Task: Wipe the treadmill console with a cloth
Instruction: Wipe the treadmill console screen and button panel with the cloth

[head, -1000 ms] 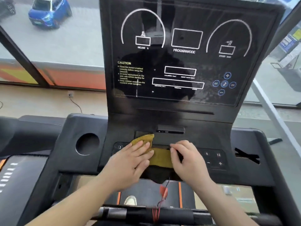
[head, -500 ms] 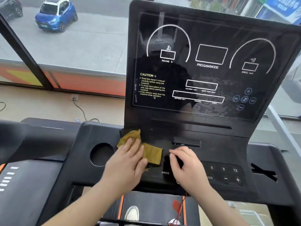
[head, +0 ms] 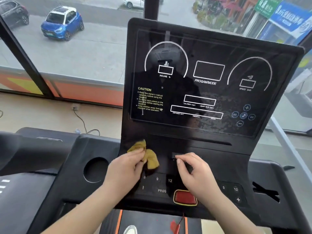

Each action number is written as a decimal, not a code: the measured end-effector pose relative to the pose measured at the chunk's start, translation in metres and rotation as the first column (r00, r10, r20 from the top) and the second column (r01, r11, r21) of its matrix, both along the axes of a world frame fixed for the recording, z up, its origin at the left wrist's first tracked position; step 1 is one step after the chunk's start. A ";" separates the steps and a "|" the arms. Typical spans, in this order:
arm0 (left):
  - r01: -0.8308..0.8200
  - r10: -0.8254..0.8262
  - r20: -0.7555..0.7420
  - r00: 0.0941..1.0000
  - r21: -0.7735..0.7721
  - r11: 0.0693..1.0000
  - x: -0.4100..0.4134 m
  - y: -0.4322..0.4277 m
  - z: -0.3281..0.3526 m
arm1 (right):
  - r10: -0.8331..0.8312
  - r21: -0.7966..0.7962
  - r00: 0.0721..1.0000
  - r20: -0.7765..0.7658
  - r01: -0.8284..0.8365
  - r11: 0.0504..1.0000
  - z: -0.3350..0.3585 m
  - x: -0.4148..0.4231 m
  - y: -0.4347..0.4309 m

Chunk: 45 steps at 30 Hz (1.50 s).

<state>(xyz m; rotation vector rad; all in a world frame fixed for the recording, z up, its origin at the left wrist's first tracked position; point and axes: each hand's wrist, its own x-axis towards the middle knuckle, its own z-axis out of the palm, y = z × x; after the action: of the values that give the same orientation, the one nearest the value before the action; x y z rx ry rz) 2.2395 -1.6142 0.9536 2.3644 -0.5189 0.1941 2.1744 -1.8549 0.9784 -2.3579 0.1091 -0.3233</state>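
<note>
The black treadmill console (head: 211,135) stands upright before me, its glossy screen (head: 202,92) printed with white dials and yellow caution text. My left hand (head: 125,169) pinches a bunched mustard-yellow cloth (head: 150,157) against the console's lower left, just above the number buttons. My right hand (head: 194,171) rests beside it with fingers curled, holding nothing, its fingertips by a small slot at the console's middle. Under my right wrist sits the red stop button (head: 184,196).
A round cup holder (head: 96,169) lies left of the buttons. A red safety cord (head: 175,225) hangs below the stop button. A dark slot (head: 265,191) is cut in the right tray. Behind the console a window shows a street with a blue car (head: 62,22).
My view has tilted up, so the console sits lower and the stop button shows. The cloth, flat under my left palm before, is now bunched between my left fingers.
</note>
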 end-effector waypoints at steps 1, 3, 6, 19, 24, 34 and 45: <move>-0.043 0.044 0.009 0.999 -0.093 0.995 0.008 -0.002 0.016 | 0.003 0.007 1.000 0.005 -0.003 1.000 0.007 0.004 -0.004; -0.089 0.109 0.073 0.991 -0.236 0.968 0.032 -0.011 0.059 | -0.003 0.029 0.999 0.040 0.002 1.000 0.030 0.019 -0.011; -0.098 0.169 0.305 0.937 -0.237 0.967 0.071 -0.034 0.112 | -0.021 0.062 0.990 0.140 0.012 0.998 0.077 0.051 -0.015; 0.071 -0.104 -0.078 0.991 -0.344 0.936 0.092 -0.038 0.192 | 0.133 0.394 0.990 -0.039 -0.107 0.913 0.165 0.108 0.004; 0.176 -0.235 -0.323 0.917 -0.201 0.964 0.116 0.000 0.224 | 0.275 0.268 0.944 -0.183 -0.221 0.938 0.207 0.130 0.001; -0.256 0.296 0.332 0.896 -0.159 0.954 0.135 -0.069 0.187 | -0.123 -0.293 0.972 0.198 0.178 0.939 0.242 0.194 0.045; -0.089 -0.208 0.643 0.737 0.397 0.914 0.209 -0.067 0.163 | -0.087 -0.445 0.933 0.349 0.247 0.861 0.257 0.227 -0.010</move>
<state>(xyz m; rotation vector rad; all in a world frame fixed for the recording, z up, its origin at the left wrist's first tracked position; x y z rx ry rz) 2.4481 -1.6810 1.1163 2.6252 -1.0693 1.0439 2.4011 -1.8645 1.2355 -2.7545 0.0885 -0.9080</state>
